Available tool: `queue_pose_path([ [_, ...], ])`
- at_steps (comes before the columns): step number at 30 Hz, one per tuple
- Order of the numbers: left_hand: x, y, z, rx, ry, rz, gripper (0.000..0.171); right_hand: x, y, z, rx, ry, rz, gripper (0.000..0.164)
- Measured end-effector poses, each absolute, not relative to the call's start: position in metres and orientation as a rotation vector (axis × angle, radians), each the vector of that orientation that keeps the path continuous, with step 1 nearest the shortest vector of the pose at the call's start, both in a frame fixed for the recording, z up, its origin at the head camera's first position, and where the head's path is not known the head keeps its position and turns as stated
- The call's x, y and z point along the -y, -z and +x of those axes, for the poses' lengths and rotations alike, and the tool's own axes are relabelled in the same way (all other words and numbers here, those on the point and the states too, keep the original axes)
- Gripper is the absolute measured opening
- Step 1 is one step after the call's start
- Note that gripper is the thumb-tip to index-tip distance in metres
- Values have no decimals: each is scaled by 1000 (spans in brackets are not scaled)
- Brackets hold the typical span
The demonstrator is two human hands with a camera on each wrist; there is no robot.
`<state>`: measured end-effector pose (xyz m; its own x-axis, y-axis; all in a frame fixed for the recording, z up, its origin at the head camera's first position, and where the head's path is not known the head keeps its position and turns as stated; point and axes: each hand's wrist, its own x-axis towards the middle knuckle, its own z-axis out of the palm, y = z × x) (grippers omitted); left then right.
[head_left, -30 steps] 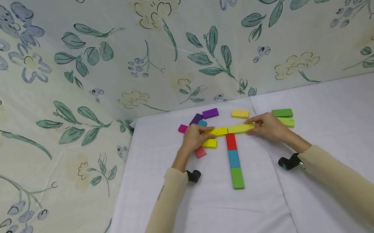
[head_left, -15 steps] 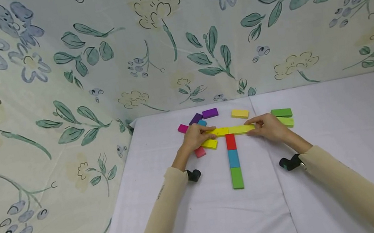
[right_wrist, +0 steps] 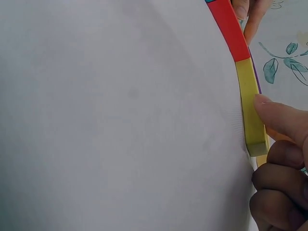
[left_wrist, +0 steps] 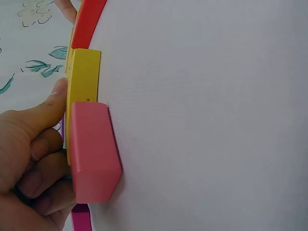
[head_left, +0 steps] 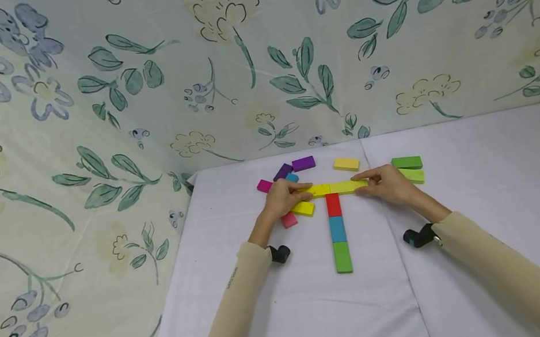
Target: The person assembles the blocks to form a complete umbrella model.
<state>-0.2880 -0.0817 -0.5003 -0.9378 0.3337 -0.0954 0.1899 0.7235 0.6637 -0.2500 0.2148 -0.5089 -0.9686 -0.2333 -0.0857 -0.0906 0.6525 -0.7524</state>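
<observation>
Two flat, domino-shaped blocks, a yellow block (head_left: 320, 190) and a lime-yellow block (head_left: 346, 187), lie end to end as a crossbar. My left hand (head_left: 285, 197) pinches the yellow block's outer end between thumb and fingers. At the opposite end, my right hand (head_left: 386, 183) pinches the lime-yellow block, its thumb on the near side. Below their joint runs a column: a red block (head_left: 333, 205), a blue block (head_left: 337, 229) and a green block (head_left: 342, 257). In the left wrist view, a pink block (left_wrist: 96, 144) sits beside the left fingers, in front of another yellow block (left_wrist: 86, 74).
Around the left hand lie a magenta block (head_left: 264, 185), a dark purple block (head_left: 283, 172) and a partly hidden light-blue block (head_left: 292, 178). Behind the crossbar are a purple block (head_left: 303, 163) and a pale yellow block (head_left: 347, 164). Two green blocks (head_left: 407, 163) lie right of the right hand.
A thin gap between the two crossbar blocks has closed, the yellow one having slid slightly right. Over the last half second both hands have stayed nearly still.
</observation>
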Motion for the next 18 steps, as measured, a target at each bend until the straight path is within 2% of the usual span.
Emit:
queue_pose_path([
  [18, 81, 502, -288, -2700, -1060, 442, 30, -218, 517, -249, -2678, 1290, -217, 43],
])
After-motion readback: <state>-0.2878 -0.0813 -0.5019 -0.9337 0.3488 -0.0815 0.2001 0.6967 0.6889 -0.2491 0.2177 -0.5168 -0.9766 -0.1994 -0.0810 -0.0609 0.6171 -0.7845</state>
